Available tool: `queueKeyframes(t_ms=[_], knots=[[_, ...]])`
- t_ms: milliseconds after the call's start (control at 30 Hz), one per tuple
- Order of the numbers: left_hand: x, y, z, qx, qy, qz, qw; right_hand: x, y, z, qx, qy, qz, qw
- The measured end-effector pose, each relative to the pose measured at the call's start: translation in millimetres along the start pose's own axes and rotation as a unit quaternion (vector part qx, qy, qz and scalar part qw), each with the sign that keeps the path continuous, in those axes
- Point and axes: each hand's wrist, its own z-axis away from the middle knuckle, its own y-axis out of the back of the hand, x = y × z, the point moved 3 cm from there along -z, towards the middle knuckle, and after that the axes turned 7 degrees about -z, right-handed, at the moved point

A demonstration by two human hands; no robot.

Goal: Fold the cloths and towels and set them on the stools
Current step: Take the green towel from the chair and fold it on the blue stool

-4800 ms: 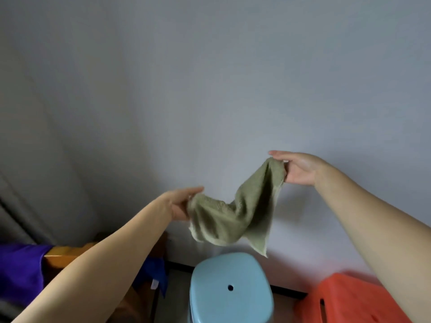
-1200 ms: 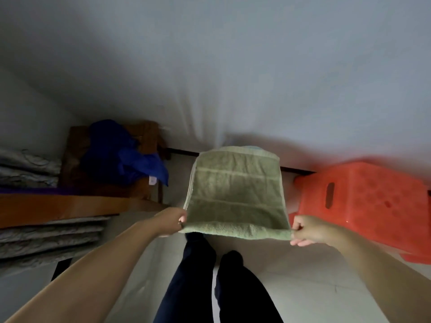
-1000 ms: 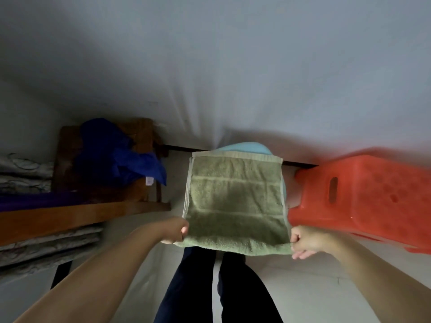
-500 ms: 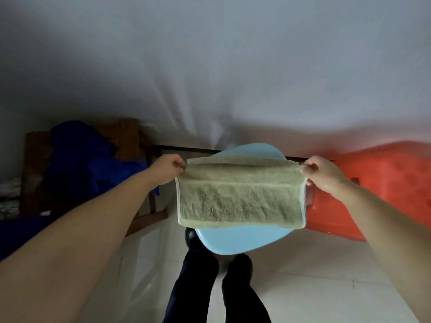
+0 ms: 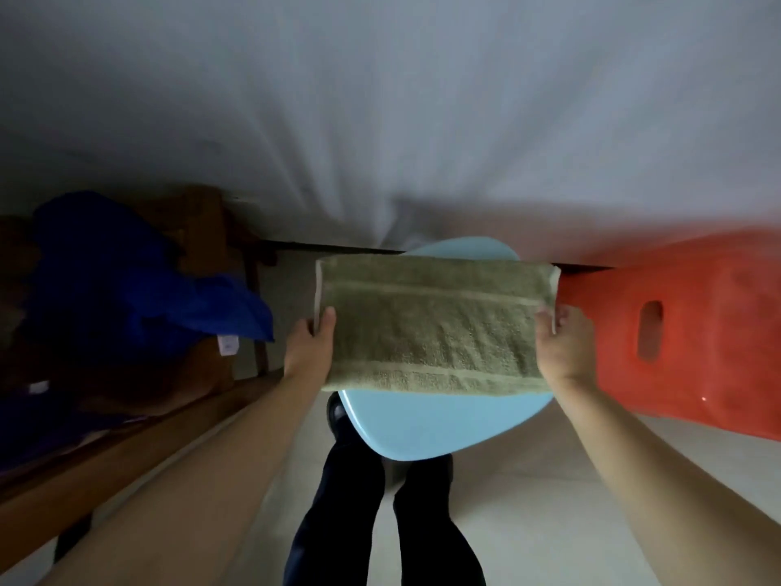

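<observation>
Hands (image 5: 309,349) hold towel (image 5: 433,332) crosswise

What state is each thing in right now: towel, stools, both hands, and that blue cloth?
Towel: folded, lying flat across the blue stool, both ends gripped.
Blue stool: upright, towel on its seat.
Red stool: upright, nothing on the part in view.
Left hand: shut on the towel's left end.
Right hand: shut on the towel's right end.
Blue cloth: unfolded, heaped on the wooden furniture.
</observation>
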Motion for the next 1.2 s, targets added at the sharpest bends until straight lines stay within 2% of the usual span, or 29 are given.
queueKeyframes(t_ms=[133,267,367,467,567,733,833,900,967,1033,1200], knots=[[-5.7,-1.5,21.5,0.027,-0.023,-0.05,0.998,-3.8,0.5,23.1,-0.041,-0.11,0.009,0.993],[2.5,0.3,28.0,0.046,-0.091,-0.054,0.993,-12.0,7.6,20.0,-0.115,-0.157,0.027,0.98],[2.4,-0.5,33.1,0.066,-0.122,-0.041,0.989,-8.3,23.8,9.8,-0.102,-0.136,-0.008,0.985],[-8.3,-12.3,48.9,0.07,-0.13,-0.071,0.986,6.3,39.6,9.4,-0.088,-0.106,0.05,0.989],[-17.1,-22.3,58.8,0.062,-0.098,-0.106,0.988,14.7,45.9,18.3,-0.119,-0.102,0.109,0.982],[-10.9,-6.2,51.6,0.047,-0.097,-0.051,0.993,-29.7,46.7,30.9,-0.156,0.0,0.028,0.987],[-9.4,3.9,41.1,-0.012,-0.019,0.067,0.998,-78.2,32.7,51.7,-0.219,0.075,0.016,0.973],[-3.5,6.4,39.8,-0.069,0.046,0.181,0.98,-108.2,9.7,68.1,-0.249,0.107,0.011,0.963],[-0.1,7.0,37.6,-0.112,0.085,0.238,0.961,-134.0,-22.8,86.4,-0.27,0.13,-0.003,0.954],[1.5,5.8,34.6,-0.136,0.093,0.254,0.953,-149.3,-60.4,104.7,-0.283,0.132,0.009,0.95],[3.0,7.6,31.0,-0.15,0.11,0.243,0.952,-157.9,-121.1,131.6,-0.309,0.059,0.089,0.945]])
